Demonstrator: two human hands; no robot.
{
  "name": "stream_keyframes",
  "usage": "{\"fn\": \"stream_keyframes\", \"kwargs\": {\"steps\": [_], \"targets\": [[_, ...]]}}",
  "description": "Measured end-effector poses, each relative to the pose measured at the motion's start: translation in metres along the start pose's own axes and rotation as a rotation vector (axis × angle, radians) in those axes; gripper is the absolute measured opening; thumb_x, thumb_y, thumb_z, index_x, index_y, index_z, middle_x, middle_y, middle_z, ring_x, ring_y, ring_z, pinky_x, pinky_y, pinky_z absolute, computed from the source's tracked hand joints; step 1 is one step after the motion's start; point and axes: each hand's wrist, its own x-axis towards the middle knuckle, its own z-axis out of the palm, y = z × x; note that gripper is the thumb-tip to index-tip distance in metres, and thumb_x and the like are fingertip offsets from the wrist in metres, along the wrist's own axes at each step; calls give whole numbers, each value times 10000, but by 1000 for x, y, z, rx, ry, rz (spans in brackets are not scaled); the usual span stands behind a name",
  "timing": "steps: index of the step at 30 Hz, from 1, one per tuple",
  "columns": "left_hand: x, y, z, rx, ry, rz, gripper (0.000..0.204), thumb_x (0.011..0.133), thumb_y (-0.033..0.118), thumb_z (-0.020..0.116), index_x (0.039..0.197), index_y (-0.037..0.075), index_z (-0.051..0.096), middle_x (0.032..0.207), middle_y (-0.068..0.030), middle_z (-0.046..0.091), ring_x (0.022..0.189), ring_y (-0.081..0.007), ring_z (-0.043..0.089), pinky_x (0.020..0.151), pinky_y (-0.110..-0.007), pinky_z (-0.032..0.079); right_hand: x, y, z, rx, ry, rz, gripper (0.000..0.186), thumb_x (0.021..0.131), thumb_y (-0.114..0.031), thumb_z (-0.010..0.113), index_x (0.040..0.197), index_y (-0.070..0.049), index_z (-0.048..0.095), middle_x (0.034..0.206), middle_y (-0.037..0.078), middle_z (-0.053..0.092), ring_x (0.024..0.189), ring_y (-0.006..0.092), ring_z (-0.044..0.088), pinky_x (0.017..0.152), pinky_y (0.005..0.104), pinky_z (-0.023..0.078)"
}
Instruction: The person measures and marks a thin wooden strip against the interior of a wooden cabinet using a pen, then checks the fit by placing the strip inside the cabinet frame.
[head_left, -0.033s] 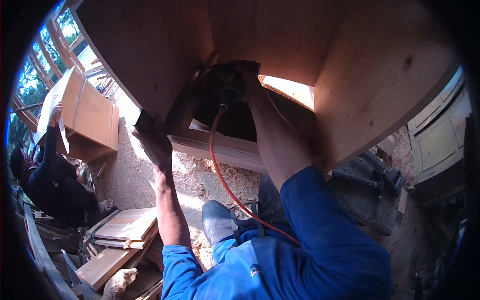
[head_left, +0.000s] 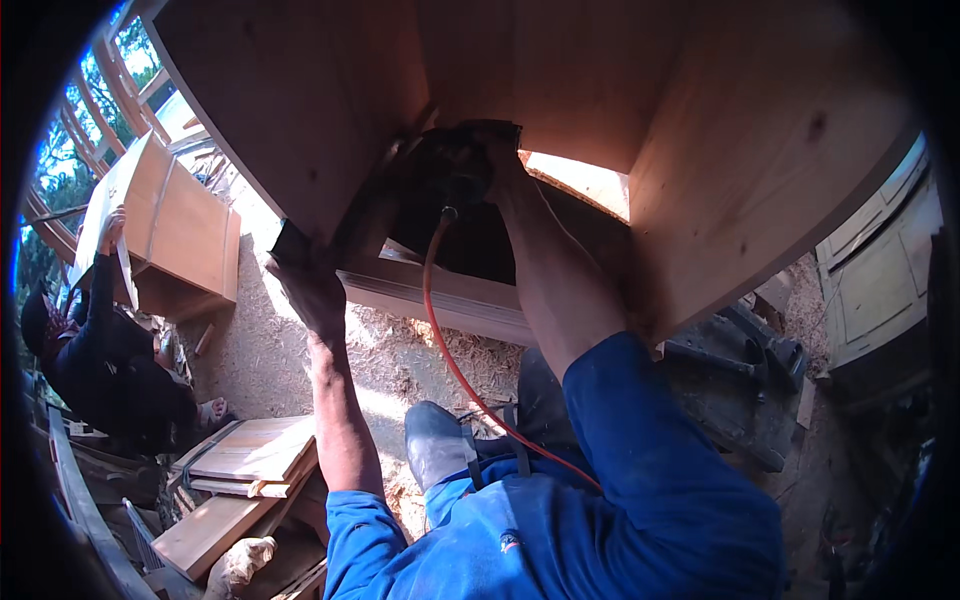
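My right hand is closed on a dark power tool inside the recess of a large pale wooden structure, its fingers mostly in shadow. An orange hose runs down from the tool across my body. My left hand is lower and to the left, fingers curled at a dark, shadowed edge piece of the structure; exactly what they grip is unclear. Under the recess is a pale layered board.
Another person at left has a hand on a plywood box. Stacked boards lie lower left. Dark metal equipment is right of my legs. Old panels stand far right, on a floor strewn with shavings.
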Motion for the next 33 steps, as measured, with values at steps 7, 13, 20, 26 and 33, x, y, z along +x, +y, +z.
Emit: {"fn": "stream_keyframes", "kwargs": {"steps": [7,13,20,26,33], "targets": [[4,27,16,-34,-17,-173,456,966,227,643,1236,-58,411,1200,-277,627,1116,-419,629,950,-505,469,24,-53,-46,5,260,-296,177,957,-196,517,974,-53,621,755,66,637,609,167,632,582,347,599],[1,13,-4,17,-19,-96,417,979,173,629,1239,-59,398,1165,-272,620,1113,-395,627,947,-474,470,28,-13,-17,4,215,-229,145,944,-173,532,970,-67,627,750,54,632,622,148,631,591,332,597],[0,18,11,-153,-5,-120,451,979,198,638,1249,-64,388,1160,-270,618,1107,-386,632,950,-464,474,19,-22,3,10,302,-278,114,912,-139,578,968,-72,651,790,54,670,645,127,651,573,304,592],[3,26,0,-24,-29,-167,428,987,178,622,1248,-67,388,1211,-263,604,1120,-366,631,979,-449,461,15,-25,6,-39,316,-210,89,905,-100,589,958,-69,653,774,52,671,640,114,655,564,295,590],[0,12,7,-140,-24,-96,413,998,164,600,1246,-69,366,1216,-269,600,1130,-358,627,982,-449,459,27,-29,-9,-42,424,-161,99,936,-136,582,946,-57,641,731,48,657,589,105,637,521,282,569]]}}
